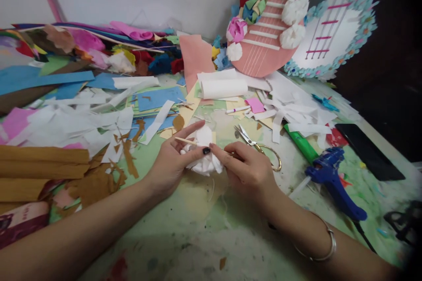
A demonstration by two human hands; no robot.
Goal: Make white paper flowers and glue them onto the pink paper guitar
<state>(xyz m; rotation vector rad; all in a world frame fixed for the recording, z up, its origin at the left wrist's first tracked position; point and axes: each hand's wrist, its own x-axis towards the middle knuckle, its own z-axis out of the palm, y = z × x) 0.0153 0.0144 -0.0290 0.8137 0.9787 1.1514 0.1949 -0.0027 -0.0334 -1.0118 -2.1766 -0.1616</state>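
A ruffled white paper flower (205,166) is held between both hands above the middle of the table. My left hand (173,158) is closed on it, its dark-nailed thumb pressing across the petals and its index finger stretched behind them. A thin wooden stick (185,141) shows between that thumb and index finger; its other end is hidden. From the right, my right hand (252,171) pinches the flower's edge, with the index fingertip close to the left thumb. Gold-handled scissors (252,140) lie partly open just beyond my right hand.
A blue glue gun (336,178) and a black phone (369,151) lie at the right. White paper strips (296,105), a white roll (224,88) and brown crepe paper (42,160) cover much of the table. Behind stands a pink paper guitar (260,59) with paper flowers.
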